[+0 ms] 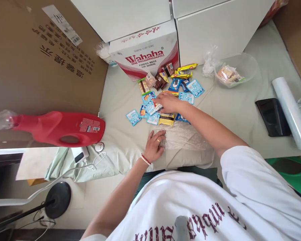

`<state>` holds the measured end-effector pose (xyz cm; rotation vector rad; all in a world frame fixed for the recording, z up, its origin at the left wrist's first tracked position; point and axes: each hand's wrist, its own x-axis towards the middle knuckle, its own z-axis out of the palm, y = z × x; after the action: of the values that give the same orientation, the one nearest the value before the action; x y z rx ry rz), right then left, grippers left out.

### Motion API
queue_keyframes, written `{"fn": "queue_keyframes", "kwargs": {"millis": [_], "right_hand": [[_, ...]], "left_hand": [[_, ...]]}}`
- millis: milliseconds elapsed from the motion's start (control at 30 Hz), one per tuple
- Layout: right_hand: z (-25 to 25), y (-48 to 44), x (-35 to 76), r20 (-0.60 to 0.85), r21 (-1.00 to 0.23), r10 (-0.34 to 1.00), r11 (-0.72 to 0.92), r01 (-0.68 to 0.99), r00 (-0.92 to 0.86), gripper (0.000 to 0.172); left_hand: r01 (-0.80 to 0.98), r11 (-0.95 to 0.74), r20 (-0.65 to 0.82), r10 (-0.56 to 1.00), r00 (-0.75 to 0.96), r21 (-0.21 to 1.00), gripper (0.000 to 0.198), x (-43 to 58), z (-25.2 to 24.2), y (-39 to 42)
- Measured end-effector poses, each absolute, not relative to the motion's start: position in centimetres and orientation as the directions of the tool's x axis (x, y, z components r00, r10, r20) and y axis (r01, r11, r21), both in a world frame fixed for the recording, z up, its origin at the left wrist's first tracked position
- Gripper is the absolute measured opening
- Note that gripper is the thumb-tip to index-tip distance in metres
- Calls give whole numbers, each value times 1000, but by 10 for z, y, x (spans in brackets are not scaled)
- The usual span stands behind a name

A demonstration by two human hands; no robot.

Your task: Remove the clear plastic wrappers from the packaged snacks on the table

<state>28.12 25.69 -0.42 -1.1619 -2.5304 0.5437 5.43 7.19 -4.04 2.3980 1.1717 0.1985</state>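
Right grip (167, 102) among snack packets (149, 107); whether it holds one, I cannot tell.
Left hand (154, 147) rests open, near; a dragging wrist could scatter packets.

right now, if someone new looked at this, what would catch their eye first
Probably the bright scatter of snack packets in the middle, with the right hand among them. Next might come the red bottle at the left, beside a brown cardboard box. Behind the packets, the white-and-red Wahaha carton also stands out.

Roughly 20 loose snack packets (149, 108), some half-hidden; 1 clear bowl (250, 67), 1 Wahaha box (145, 53), 1 red bottle (62, 125)
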Motion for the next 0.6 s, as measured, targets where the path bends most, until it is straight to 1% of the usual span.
{"fn": "queue_keyframes", "kwargs": {"millis": [67, 100, 133, 200, 267, 300, 367, 433, 467, 533, 600], "right_hand": [[-4, 258, 273, 91, -443, 804, 561, 699, -588, 44], [0, 253, 274, 118, -453, 829, 535, 713, -546, 37], [6, 246, 278, 165, -478, 853, 508, 716, -495, 34], [21, 223, 293, 265, -570, 882, 470, 674, -391, 36], [35, 190, 314, 303, -685, 888, 455, 569, -346, 39], [39, 170, 325, 284, -740, 887, 444, 505, -364, 40], [37, 127, 348, 193, -828, 862, 400, 394, -470, 40], [26, 82, 369, 93, -877, 798, 349, 331, -595, 39], [20, 60, 378, 52, -892, 770, 322, 317, -636, 38], [8, 19, 393, -11, -913, 749, 263, 313, -663, 37], [4, -12, 405, -37, -925, 761, 220, 310, -648, 37]], "left_hand": [[705, -519, -108, 764, 637, 483, 45, 52, -39, 73], [703, -519, -117, 758, 641, 487, 51, 52, -38, 72], [701, -522, -123, 753, 646, 485, 61, 52, -38, 71], [699, -537, -141, 737, 661, 472, 81, 52, -37, 70], [696, -557, -171, 712, 681, 452, 99, 53, -35, 71], [693, -567, -190, 697, 691, 445, 105, 53, -34, 73], [684, -579, -231, 664, 711, 444, 111, 51, -30, 77], [673, -571, -264, 637, 725, 471, 107, 47, -27, 82], [666, -560, -273, 627, 730, 494, 99, 46, -27, 84], [661, -516, -272, 637, 721, 545, 73, 46, -27, 85], [687, -439, -257, 702, 665, 578, 49, 51, -27, 82]]}}
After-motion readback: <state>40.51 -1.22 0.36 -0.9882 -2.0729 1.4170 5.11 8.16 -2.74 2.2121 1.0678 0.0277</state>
